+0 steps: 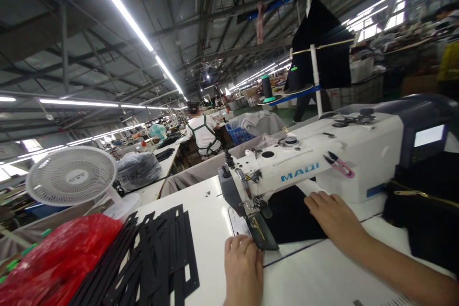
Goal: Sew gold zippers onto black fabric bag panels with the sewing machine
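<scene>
A white sewing machine point(297, 162) marked MAQI stands in front of me. Beneath its needle area lies a dark piece with a gold zip point(258, 230). My left hand point(244, 263) rests on the white table just left of that piece, fingers bent and close together, thumb side near its corner; its fingertips are partly hidden. To the right, my right hand point(328, 210) lies palm down with fingers outstretched on a black fabric piece point(292, 217) under the machine arm. Pink thread snips point(339, 164) sit on the machine's front face.
Black slotted strips point(161, 248) are piled at left, beside a red plastic bag point(60, 253) and a white fan point(73, 177). Black fabric with a gold zip point(419, 210) lies at right. A thread cone point(267, 88) stands behind the machine; a person point(204, 131) sits further off.
</scene>
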A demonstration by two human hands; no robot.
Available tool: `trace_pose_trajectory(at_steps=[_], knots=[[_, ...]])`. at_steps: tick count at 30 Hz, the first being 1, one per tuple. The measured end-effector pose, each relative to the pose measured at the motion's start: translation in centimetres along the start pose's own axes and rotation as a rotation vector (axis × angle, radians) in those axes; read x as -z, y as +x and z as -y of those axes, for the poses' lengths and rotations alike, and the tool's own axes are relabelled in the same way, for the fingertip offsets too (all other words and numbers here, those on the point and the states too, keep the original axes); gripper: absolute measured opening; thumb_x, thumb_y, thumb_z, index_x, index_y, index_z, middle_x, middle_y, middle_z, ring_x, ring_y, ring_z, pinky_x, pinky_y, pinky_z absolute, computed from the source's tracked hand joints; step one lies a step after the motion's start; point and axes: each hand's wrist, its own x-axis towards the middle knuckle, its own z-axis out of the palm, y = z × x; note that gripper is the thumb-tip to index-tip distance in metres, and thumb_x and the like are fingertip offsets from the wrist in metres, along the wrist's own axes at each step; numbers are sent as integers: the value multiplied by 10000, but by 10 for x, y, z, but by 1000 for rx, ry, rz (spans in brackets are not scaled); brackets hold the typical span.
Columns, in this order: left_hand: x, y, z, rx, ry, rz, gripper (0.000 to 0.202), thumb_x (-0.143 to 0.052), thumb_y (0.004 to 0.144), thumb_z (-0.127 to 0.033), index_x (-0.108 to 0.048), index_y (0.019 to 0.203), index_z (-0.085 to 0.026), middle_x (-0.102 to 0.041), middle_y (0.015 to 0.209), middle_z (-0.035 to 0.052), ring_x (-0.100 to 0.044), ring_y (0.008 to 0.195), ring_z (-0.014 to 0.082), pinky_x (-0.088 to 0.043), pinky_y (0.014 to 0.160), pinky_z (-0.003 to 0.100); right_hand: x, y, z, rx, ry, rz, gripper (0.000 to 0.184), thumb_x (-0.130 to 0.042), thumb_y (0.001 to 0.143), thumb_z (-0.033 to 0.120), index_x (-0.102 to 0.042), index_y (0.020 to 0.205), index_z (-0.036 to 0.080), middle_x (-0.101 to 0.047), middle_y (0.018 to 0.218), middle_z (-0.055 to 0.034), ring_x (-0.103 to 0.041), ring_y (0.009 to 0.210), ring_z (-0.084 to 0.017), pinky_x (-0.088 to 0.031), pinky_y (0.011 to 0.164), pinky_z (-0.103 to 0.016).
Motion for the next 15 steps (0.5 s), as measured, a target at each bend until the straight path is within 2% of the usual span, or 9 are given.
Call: trace_pose_trajectory(at_steps=[2, 4, 5, 7, 9, 12, 15], knots=[[-7, -6, 8, -37, 38, -83, 277, -422, 774, -52, -597, 959, -163, -681, 929, 89, -609, 918, 263, -465, 778, 464, 1, -3, 29, 228, 98, -161, 317, -423, 798, 60, -592, 1062, 113, -611, 1125, -153, -581, 1012, -287, -482, 835, -451], [-17, -9, 16, -145, 30, -132, 311, -378, 778, -20, -583, 967, -157, -693, 910, 90, -640, 891, 243, -498, 762, 434, -4, -7, 57, 424, 267, -185, 358, -395, 830, 64, -561, 1140, 129, -593, 1188, -102, -548, 1095, -211, -474, 913, -352], [-21, -9, 19, -205, 20, -144, 311, -362, 781, -6, -584, 933, -162, -700, 875, 82, -656, 847, 228, -514, 749, 412, -8, -9, 68, 470, 334, -175, 358, -379, 845, 55, -565, 1140, 136, -604, 1177, -83, -552, 1094, -183, -472, 923, -310], [-24, -5, 22, -301, 24, -149, 294, -349, 800, -6, -584, 883, -164, -703, 832, 82, -672, 785, 212, -533, 750, 395, -18, -13, 82, 494, 414, -147, 361, -351, 860, 27, -590, 1103, 145, -629, 1138, -62, -574, 1063, -156, -476, 921, -272], [-18, 2, 20, -379, 49, -127, 282, -333, 838, -30, -583, 866, -156, -703, 803, 90, -678, 772, 212, -545, 762, 400, -27, -15, 86, 477, 432, -127, 363, -351, 863, 20, -602, 1091, 150, -632, 1133, -62, -582, 1054, -166, -483, 919, -285], [0, 15, 14, -451, 78, 44, 277, -317, 885, -72, -586, 913, -133, -707, 861, 103, -674, 841, 210, -546, 816, 412, -36, -14, 89, 427, 427, -106, 368, -382, 853, 20, -613, 1089, 182, -634, 1123, -64, -588, 1047, -189, -502, 901, -305], [14, 24, 13, -453, 92, 188, 272, -322, 897, -79, -584, 959, -110, -705, 917, 118, -665, 898, 217, -542, 841, 422, -42, -9, 93, 388, 413, -68, 399, -380, 849, 11, -604, 1113, 209, -625, 1132, -62, -579, 1060, -201, -507, 899, -323]])
